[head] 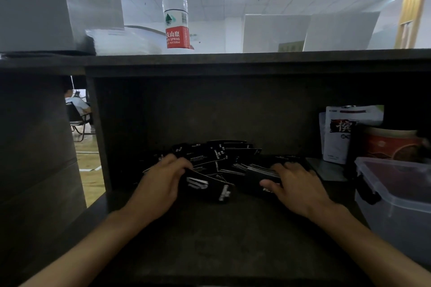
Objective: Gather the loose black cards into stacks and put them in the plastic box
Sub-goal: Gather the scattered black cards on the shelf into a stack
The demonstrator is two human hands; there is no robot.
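Note:
A loose heap of black cards [217, 156] with white print lies on the dark desk against the back panel. My left hand [161, 182] rests on the heap's left side, fingers curled over a few cards that fan out beneath it. My right hand [296, 184] presses on a small stack of cards [258, 173] at the heap's right side, thumb at its near edge. The clear plastic box [394, 207], its lid on and a black latch at its left end, stands at the right edge, apart from both hands.
A white snack pouch [342, 133] and a red-labelled tub [391, 144] stand behind the box. A water bottle [176, 9] sits on the shelf above. A dark partition [98, 133] bounds the desk on the left. A person sits far off beyond it.

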